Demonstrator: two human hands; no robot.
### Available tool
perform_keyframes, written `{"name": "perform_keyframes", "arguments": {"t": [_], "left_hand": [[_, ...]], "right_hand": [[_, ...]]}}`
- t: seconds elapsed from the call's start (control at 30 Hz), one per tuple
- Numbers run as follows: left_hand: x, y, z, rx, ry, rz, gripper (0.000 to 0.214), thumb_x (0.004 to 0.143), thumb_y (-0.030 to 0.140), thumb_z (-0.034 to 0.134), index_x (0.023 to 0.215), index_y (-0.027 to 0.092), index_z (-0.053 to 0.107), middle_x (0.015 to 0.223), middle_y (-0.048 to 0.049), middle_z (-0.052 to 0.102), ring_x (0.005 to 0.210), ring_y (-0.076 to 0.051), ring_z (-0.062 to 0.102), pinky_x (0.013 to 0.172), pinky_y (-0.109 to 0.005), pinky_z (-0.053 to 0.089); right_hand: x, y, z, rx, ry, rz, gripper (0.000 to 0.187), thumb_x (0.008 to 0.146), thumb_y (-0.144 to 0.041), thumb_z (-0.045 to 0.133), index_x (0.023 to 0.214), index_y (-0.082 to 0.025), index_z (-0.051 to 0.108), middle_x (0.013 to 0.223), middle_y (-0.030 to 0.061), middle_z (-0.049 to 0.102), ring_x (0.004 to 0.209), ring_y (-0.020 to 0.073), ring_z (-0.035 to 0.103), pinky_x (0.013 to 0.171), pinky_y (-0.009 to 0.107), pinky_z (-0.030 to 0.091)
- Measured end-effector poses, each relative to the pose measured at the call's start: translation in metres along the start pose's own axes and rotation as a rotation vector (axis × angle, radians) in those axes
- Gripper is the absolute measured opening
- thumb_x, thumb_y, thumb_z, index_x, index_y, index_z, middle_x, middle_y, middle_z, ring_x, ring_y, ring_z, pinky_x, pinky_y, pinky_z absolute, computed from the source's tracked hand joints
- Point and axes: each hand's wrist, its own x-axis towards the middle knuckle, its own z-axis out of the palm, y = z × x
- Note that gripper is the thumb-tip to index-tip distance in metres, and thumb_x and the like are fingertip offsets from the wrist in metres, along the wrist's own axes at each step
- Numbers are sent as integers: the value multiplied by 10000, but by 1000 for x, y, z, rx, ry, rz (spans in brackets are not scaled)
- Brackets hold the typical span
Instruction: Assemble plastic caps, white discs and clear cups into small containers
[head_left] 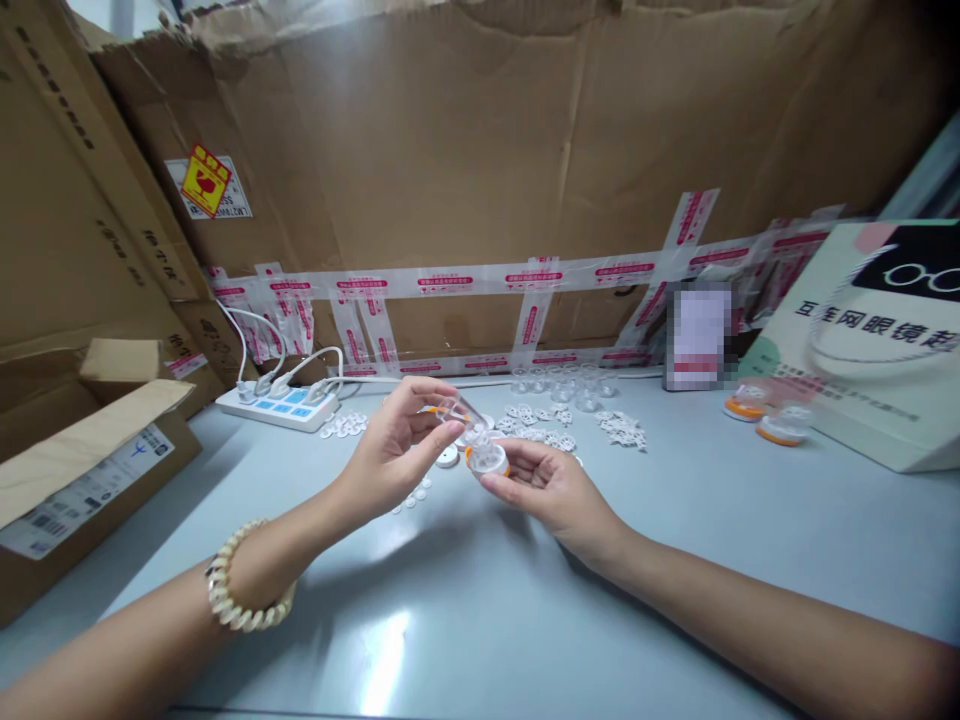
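Cream-beaded bracelet [244, 595] circles the near wrist over the grey tabletop [450, 620]. Mid-tabletop, the left hand [390, 445] has its grip pinched closed on a clear cap [459, 412], just beside the orange-rimmed case [487, 460] that the right hand [551, 490] grips by its fingertips. Beyond lie white discs [540, 425], then a power strip [277, 405] at the far edge, under a cardboard wall [487, 150].

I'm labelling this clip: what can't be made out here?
Head view:
- clear piece in left hand: the hand partly covers it, shape unclear.
- orange-rimmed case in right hand: underside hidden by the hand.
- pixelated patch: content masked.
- green bag: blurred, cut by right edge.
- small white parts: too small.
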Motion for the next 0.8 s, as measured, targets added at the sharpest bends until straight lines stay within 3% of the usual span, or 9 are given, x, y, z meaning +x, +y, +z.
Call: {"name": "perform_keyframes", "arguments": {"t": [0.2,0.43,0.6,0.8], "left_hand": [[12,11,0,65,-95,27,204,825,209,573,1013,170,505,923,-56,595,861,-151,598,737,-259,510],[15,17,6,95,-93,70,289,810,202,581,1090,179,515,858,-34,604,798,-137,603,676,-229,521],[15,15,6,243,-97,101,273,782,222,618,1044,147,603,860,-54,648,784,-145,610,710,-239,523],[15,17,9,245,-79,101,269,776,243,628,1021,133,616,838,-55,669,753,-141,618,686,-226,527]], "right_hand": [[-2,-13,3,57,31,-75,321,677,-345,714,956,-196,658,952,44,704,957,205,637,944,401,459],[-4,-15,1,110,106,-84,401,634,-276,751,990,-214,577,971,41,696,919,196,656,880,375,501],[-5,-17,1,65,123,-105,307,617,-236,759,845,-204,556,870,20,691,863,174,662,849,343,516],[-7,-22,3,50,124,-109,299,626,-253,753,837,-206,547,835,17,677,834,175,660,836,356,518]]}}
